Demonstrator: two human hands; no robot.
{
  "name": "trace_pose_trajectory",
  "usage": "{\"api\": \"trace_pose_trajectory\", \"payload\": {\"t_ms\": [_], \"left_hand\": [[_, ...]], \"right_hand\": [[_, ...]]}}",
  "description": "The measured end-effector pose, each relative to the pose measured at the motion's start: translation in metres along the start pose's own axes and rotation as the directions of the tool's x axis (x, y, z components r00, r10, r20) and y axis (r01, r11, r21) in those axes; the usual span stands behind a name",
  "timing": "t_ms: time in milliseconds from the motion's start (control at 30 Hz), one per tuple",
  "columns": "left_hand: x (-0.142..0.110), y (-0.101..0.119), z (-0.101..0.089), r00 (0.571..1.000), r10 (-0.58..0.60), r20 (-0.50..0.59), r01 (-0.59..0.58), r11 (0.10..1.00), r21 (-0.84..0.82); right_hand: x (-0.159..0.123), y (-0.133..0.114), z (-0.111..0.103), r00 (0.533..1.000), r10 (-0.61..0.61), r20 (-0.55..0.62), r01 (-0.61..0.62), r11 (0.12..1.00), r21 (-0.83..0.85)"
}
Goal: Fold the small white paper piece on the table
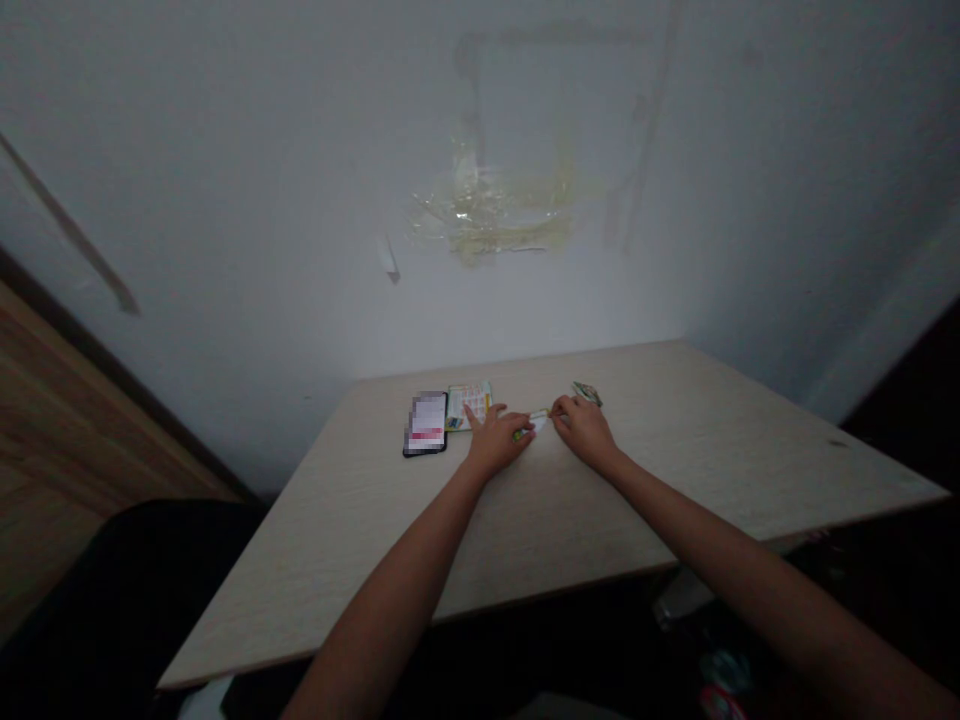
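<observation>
A small white paper piece [538, 424] with yellow and green edges lies between my two hands on the table. My left hand [496, 440] grips its left end with the fingers nearest it, while its other fingers spread out over a printed leaflet [474, 395]. At the paper's right end, my right hand [583, 428] is closed in a pinch on the edge. The leaflet lies flat, with a grid of small pictures and a yellow edge. Just beyond my right hand is a small colourful printed packet or card [589, 391], partly hidden by the fingers.
A smartphone [426, 424] with a lit, blurred screen lies left of the leaflet. The pale wooden table [720, 430] meets a white wall [300, 220] with peeling clear tape [487, 215]. Dark, unclear things are below the table's front edge. Wooden panelling [67, 400] stands at left.
</observation>
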State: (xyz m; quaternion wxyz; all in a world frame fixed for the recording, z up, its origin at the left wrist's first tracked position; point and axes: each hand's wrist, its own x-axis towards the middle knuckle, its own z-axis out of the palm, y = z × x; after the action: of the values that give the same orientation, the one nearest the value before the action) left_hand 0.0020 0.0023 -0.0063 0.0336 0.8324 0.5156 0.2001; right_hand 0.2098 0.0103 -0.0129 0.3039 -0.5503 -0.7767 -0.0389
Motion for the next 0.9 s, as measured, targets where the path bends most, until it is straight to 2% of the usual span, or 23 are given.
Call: {"api": "trace_pose_trajectory", "payload": {"t_ms": [133,333,900], "left_hand": [[0.0015,-0.0029,0.0003,0.999,-0.030,0.025,0.030,0.999,-0.011],[0.0015,-0.0060,-0.0010,0.996,-0.054,0.068,0.056,0.998,-0.027],[0.0004,-0.0037,-0.0014,0.994,-0.078,0.071,0.079,0.997,-0.004]], "right_hand": [[0.0010,-0.0005,-0.0003,0.998,-0.043,0.042,0.044,0.999,-0.012],[0.0029,-0.0021,-0.0031,0.980,-0.170,0.106,0.175,0.983,-0.046],[-0.0002,-0.0012,-0.0076,0.941,-0.318,0.116,0.307,0.946,0.103]]}}
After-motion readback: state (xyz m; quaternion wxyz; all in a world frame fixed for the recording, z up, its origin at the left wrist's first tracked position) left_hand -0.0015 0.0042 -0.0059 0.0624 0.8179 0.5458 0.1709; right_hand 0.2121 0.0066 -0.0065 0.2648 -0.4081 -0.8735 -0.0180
